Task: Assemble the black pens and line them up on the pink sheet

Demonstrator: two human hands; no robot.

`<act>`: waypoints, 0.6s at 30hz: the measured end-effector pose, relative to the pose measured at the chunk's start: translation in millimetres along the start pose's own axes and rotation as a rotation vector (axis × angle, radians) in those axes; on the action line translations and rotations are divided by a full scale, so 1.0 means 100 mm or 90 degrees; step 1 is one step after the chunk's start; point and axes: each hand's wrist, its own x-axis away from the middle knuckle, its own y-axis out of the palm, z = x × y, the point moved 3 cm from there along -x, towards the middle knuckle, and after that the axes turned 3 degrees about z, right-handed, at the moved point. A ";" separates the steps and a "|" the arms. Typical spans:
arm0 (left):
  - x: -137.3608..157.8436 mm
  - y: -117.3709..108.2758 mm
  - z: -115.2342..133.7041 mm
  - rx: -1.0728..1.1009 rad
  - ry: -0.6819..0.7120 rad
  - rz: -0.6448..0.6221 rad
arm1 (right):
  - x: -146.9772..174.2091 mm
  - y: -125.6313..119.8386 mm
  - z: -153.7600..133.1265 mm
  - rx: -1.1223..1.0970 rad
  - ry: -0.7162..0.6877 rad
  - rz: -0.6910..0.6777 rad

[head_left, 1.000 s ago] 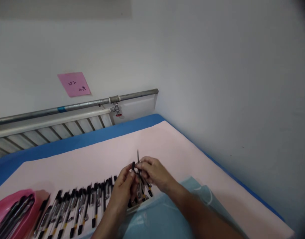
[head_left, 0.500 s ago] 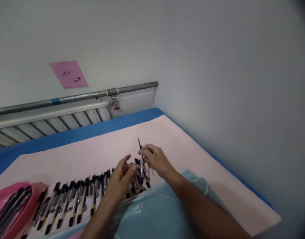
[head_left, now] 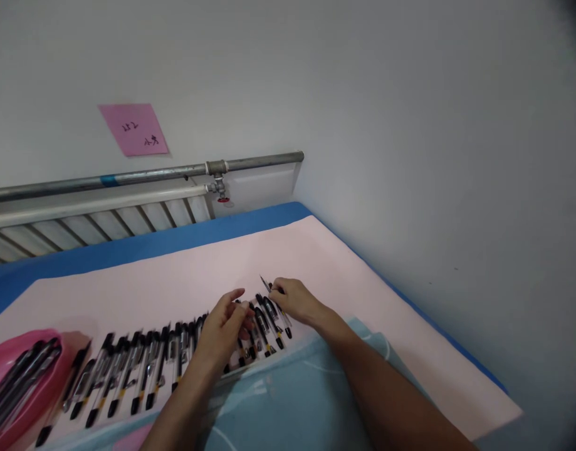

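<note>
A long row of clear-barrelled pens with black ends [head_left: 141, 369] lies side by side on the pink sheet [head_left: 198, 269]. At its right end, my right hand [head_left: 292, 299] is closed around a thin pen [head_left: 265, 283], whose pointed tip sticks out up and to the left. More pens [head_left: 272, 316] lie just under and left of those fingers. My left hand [head_left: 226, 322] hovers over the row's right part, fingers apart and slightly bent, and I see nothing held in it. Its palm and forearm hide some of the pens.
An open pink bag [head_left: 74, 354] holding several dark pens sits at the lower left. Light blue cloth [head_left: 288, 401] covers the near edge. A blue surface [head_left: 175, 241] borders the sheet. Behind stand a radiator [head_left: 94, 225] and a metal pipe [head_left: 165, 175]; a wall rises at right.
My right hand has lowered slightly toward the row's right end, and the pen now tilts further left. My left hand has hardly moved. The view has shifted a little.
</note>
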 end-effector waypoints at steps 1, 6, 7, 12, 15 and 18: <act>0.00 0.00 0.00 -0.002 -0.003 -0.002 | 0.01 0.00 -0.01 0.008 -0.002 -0.005; -0.01 -0.01 -0.02 -0.020 -0.003 -0.020 | 0.05 -0.03 -0.03 0.026 -0.025 -0.008; -0.02 -0.01 -0.02 -0.021 -0.002 -0.023 | 0.05 -0.03 -0.03 0.025 -0.023 -0.007; -0.01 -0.01 -0.01 -0.024 -0.003 -0.020 | 0.07 -0.07 0.04 0.052 0.049 -0.005; 0.01 0.00 0.01 -0.022 -0.006 -0.018 | 0.09 -0.13 0.07 0.092 0.064 -0.013; 0.01 0.00 0.02 -0.027 -0.011 -0.021 | 0.12 -0.19 0.08 0.132 0.048 -0.001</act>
